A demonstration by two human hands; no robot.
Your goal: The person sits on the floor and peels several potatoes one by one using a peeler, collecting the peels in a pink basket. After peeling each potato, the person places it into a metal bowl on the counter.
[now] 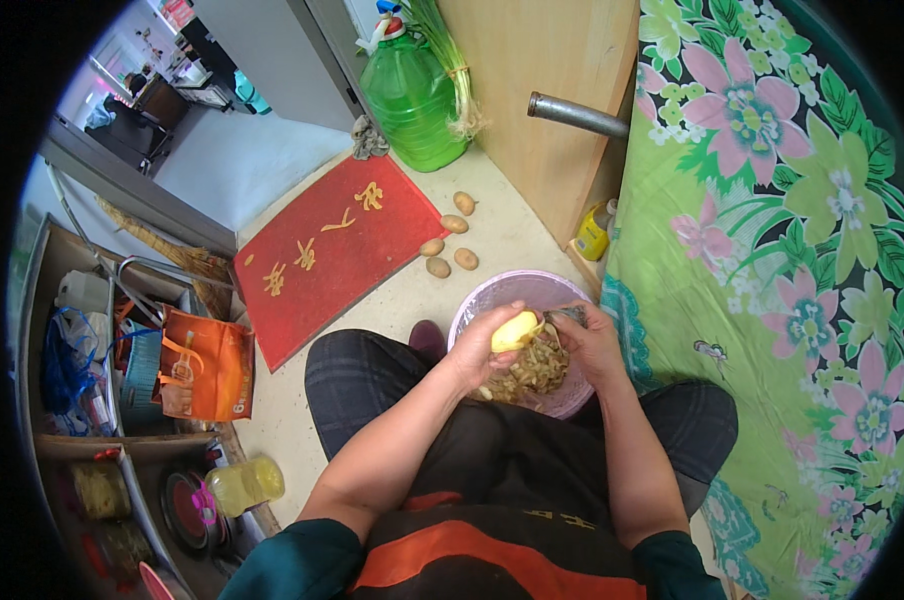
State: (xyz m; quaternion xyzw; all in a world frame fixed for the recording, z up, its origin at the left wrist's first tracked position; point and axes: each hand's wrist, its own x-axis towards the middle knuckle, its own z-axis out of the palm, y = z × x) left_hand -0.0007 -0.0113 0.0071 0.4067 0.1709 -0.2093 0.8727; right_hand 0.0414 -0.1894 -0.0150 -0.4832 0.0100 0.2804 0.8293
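My left hand [483, 346] grips a mostly peeled yellow potato [515, 331] above a pinkish-purple plastic bin [489, 289]. Close to the potato's right side, my right hand [588, 336] is closed on a small tool, probably a peeler [568, 315], largely covered by the fingers. A strip of peel seems to hang between the two hands. Brownish potato peelings [530, 373] are heaped inside the bin, which stands between my knees. Several unpeeled potatoes [454, 223] lie on the floor beyond the bin, by the corner of a red mat.
A red doormat [347, 255] bearing writing lies before the doorway. Behind it stand a green water jug [414, 105] and spring onions [452, 67]. A flowered cloth [722, 300] hangs close on the right. Shelves at left hold an orange bag [208, 367] and an oil jug [245, 486].
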